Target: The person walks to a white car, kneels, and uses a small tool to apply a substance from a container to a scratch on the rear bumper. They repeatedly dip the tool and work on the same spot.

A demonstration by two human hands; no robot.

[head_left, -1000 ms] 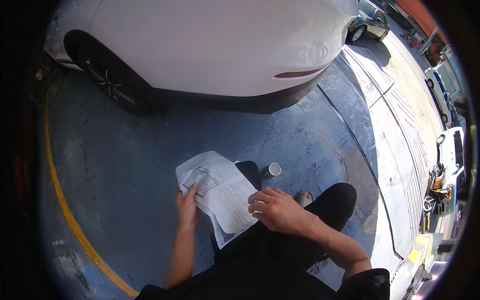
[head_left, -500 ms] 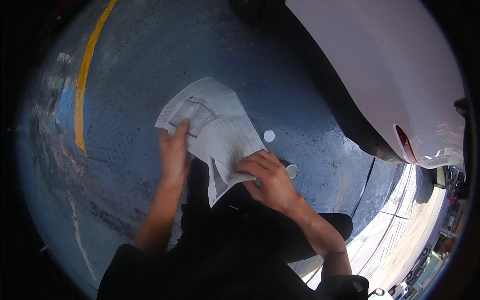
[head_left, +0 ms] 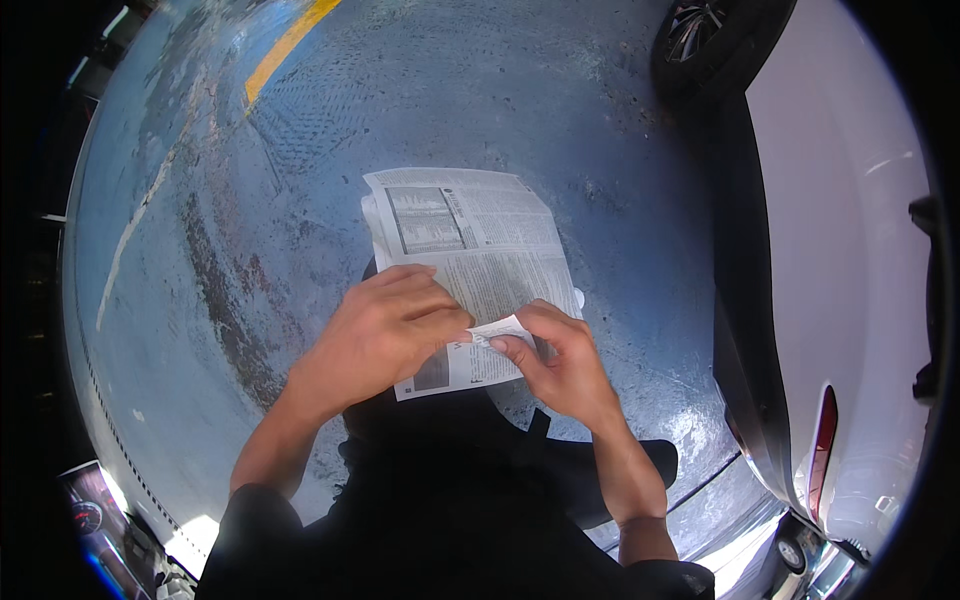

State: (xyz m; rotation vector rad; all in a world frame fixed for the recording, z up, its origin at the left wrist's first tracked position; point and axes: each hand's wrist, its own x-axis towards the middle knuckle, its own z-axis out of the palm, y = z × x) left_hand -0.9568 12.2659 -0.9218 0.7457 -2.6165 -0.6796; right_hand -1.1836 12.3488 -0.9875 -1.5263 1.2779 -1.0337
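Note:
A printed newspaper sheet spreads out over my knees, its far part hanging above the blue floor. My left hand lies over its near left part, fingers bent and the thumb pressed toward the middle. From the right, my right hand pinches the paper between thumb and forefinger. Between the two sets of fingertips a small strip of the sheet is raised and folded over; whether it is torn I cannot tell. A round white object peeks out past the right edge of the sheet, mostly hidden.
A pale car body with a dark lower trim runs along the right, its wheel at the far end. A red reflector sits low on the car. Yellow paint marks the worn floor at the far left.
My left hand has moved from the sheet's left edge in to its near part, close to my right hand. The newspaper lies flatter and is turned. The view has swung round.

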